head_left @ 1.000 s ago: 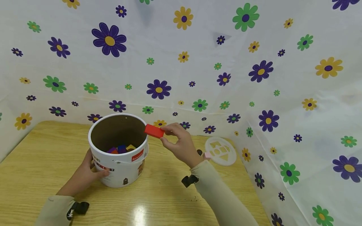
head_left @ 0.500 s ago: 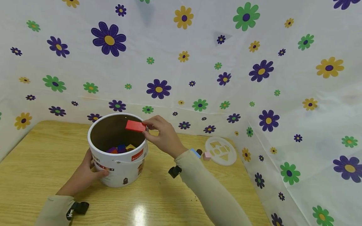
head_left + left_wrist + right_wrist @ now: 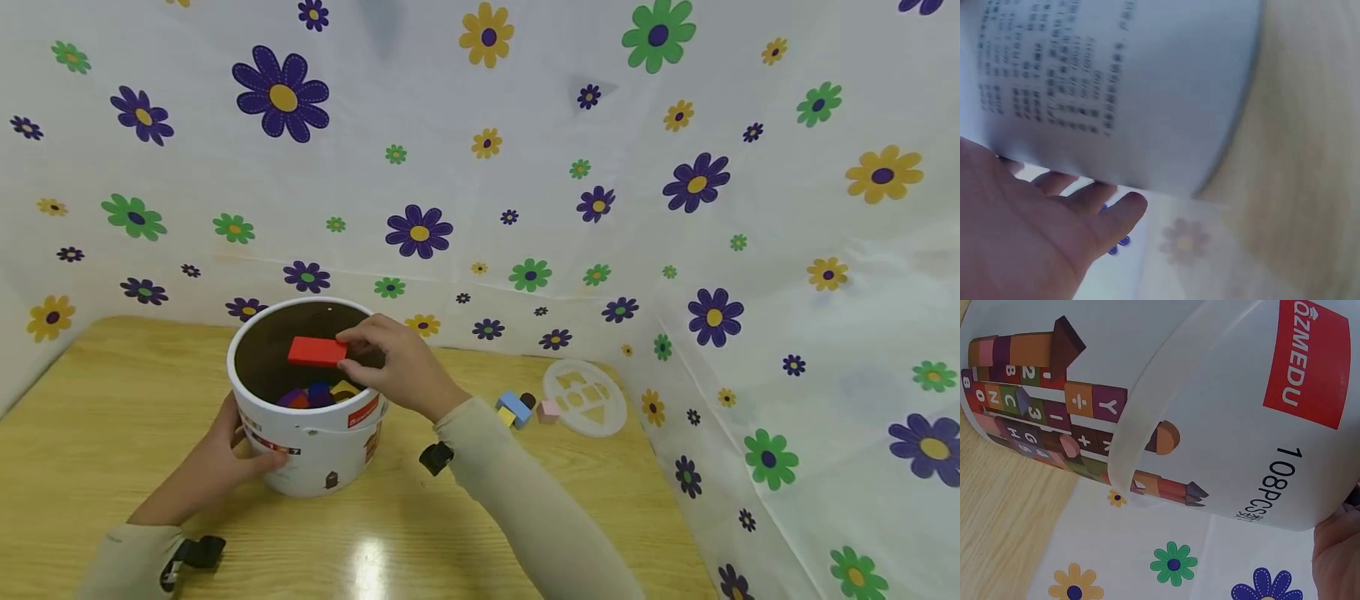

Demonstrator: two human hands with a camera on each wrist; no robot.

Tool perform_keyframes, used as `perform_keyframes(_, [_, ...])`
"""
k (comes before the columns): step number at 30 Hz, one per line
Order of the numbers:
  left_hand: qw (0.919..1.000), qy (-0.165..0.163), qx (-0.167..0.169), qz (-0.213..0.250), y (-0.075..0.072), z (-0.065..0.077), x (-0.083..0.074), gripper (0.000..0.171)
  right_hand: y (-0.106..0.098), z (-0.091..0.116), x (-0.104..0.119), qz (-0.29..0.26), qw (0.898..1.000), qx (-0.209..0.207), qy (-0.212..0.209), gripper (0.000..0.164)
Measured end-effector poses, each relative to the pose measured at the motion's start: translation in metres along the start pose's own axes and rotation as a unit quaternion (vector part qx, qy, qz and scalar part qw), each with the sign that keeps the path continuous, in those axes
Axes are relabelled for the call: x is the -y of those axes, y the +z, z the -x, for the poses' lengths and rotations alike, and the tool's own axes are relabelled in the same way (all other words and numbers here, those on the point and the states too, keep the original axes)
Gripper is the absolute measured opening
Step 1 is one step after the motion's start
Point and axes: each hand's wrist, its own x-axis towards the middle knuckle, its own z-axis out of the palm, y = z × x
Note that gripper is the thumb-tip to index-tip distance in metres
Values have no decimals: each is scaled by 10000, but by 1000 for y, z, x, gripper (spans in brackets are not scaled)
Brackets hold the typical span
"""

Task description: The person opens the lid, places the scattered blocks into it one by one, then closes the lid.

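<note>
In the head view, a white bucket [image 3: 322, 454] with printed pictures stands upright on the table, holding several coloured blocks [image 3: 320, 394]. My left hand [image 3: 213, 467] rests against the bucket's left side, thumb spread across the front. In the left wrist view, the fingers of the left hand [image 3: 1041, 231] lie along the white wall, not wrapped round it. Between thumb and fingertips, my right hand [image 3: 397, 364] pinches the end of a red rectangular block [image 3: 317, 352], inside the mouth and above the other blocks. The right wrist view shows only part of the right hand [image 3: 1338, 553], by the rim.
Right of the bucket lie a blue block [image 3: 516, 407], a yellow block [image 3: 506, 416], a dark round piece [image 3: 528, 400] and a pink block [image 3: 548, 411]. A white round board with cut-out shapes [image 3: 592, 421] lies beside them. Flower-printed cloth [image 3: 450, 100] rises behind the table.
My right hand has carried the red block leftward from outside the rim to inside the bucket's mouth. The blue and yellow blocks have come into sight. My left hand stays against the bucket.
</note>
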Motion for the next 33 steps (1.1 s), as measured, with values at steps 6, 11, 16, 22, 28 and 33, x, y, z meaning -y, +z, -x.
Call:
perform_keyframes(6, [9981, 430, -415, 133, 5, -5, -21, 122, 0, 2, 0, -22, 10000, 15, 88, 30])
perform_keyframes(11, [9948, 566, -848, 0, 10, -6, -37, 137, 3, 2, 0, -97, 9999, 10, 126, 30])
perform_keyframes(16, [9950, 418, -908, 18, 12, -7, -41, 135, 3, 2, -1, -91, 9999, 19, 121, 30])
perform_keyframes(22, [9961, 389, -787, 18, 11, -9, -41, 129, 0, 3, -3, -10, 10000, -61, 71, 27])
perform_keyframes(28, [9960, 378, -804, 57, 11, -8, -41, 125, 4, 5, -5, 52, 9997, -227, -121, 24])
perform_keyframes(33, [9965, 256, -798, -35, 11, -7, -42, 123, -1, 19, -7, 261, 9986, -57, -461, 30])
